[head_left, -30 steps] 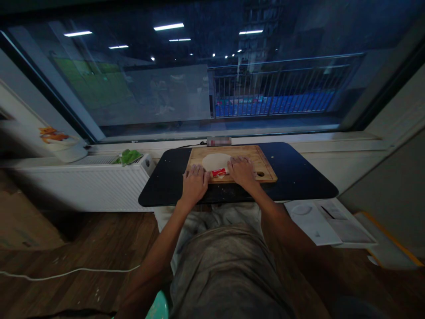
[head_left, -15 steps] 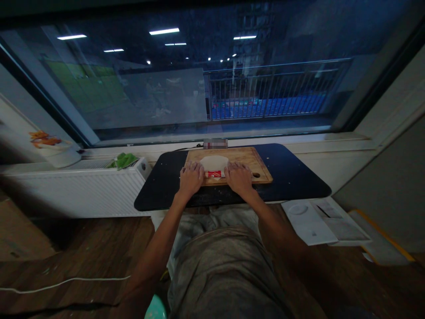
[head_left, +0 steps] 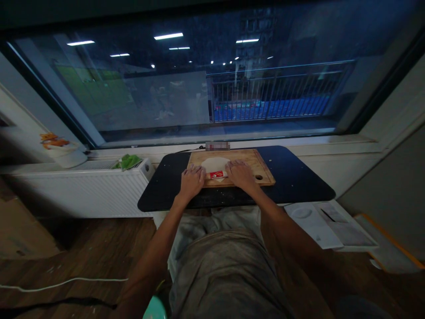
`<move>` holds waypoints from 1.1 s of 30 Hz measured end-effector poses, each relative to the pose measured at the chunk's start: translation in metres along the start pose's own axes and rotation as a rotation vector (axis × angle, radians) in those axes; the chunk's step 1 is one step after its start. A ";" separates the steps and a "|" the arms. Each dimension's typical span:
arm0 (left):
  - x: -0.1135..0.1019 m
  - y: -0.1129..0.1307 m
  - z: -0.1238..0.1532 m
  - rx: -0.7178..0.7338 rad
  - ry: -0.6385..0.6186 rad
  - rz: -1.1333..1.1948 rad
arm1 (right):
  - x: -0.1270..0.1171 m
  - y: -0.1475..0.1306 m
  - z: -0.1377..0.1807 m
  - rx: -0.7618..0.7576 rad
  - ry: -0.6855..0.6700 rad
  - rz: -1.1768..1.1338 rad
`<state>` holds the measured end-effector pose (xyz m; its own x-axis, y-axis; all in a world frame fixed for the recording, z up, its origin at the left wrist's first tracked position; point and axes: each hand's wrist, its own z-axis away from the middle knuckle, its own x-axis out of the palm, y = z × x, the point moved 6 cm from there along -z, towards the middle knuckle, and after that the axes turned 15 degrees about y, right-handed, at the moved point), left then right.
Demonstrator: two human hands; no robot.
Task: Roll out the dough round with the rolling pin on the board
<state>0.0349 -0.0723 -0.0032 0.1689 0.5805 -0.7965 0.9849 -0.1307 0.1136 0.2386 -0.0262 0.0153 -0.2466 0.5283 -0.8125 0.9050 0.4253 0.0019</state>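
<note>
A flat, round, pale sheet of dough (head_left: 215,164) lies on a wooden cutting board (head_left: 263,170). Across its near part runs a rolling pin (head_left: 217,175) with a red label in the middle. My left hand (head_left: 192,180) is closed over the pin's left end, and my right hand (head_left: 241,174) over its right end. The pin sits slightly slanted, its right end a bit farther from me. A small corner of dough shows on the near side of the pin. Both ends of the pin are hidden under my hands.
The board rests on a black table (head_left: 299,177) with rounded corners, dotted with crumbs, below a window. Left stands a radiator (head_left: 99,192) with a green cloth-like thing (head_left: 129,161) and a white pot (head_left: 68,155) on top. A white tray (head_left: 355,223) is low at right.
The rolling pin has turned a little, its right end shifting away from me along with my right hand. Both hands keep their hold. The camera view has tilted slightly.
</note>
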 end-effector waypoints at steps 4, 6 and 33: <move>0.009 -0.010 -0.029 -0.054 -0.056 -0.049 | 0.005 0.012 -0.024 -0.041 -0.099 -0.002; 0.012 -0.013 -0.036 -0.080 -0.078 -0.062 | 0.007 0.016 -0.032 -0.017 -0.137 0.017; -0.001 -0.005 0.013 0.022 0.102 0.135 | -0.011 0.018 0.015 -0.173 0.261 -0.381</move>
<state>0.0294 -0.0822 -0.0105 0.3034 0.6346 -0.7107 0.9522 -0.2300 0.2011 0.2626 -0.0352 0.0157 -0.6475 0.4683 -0.6012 0.6682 0.7283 -0.1523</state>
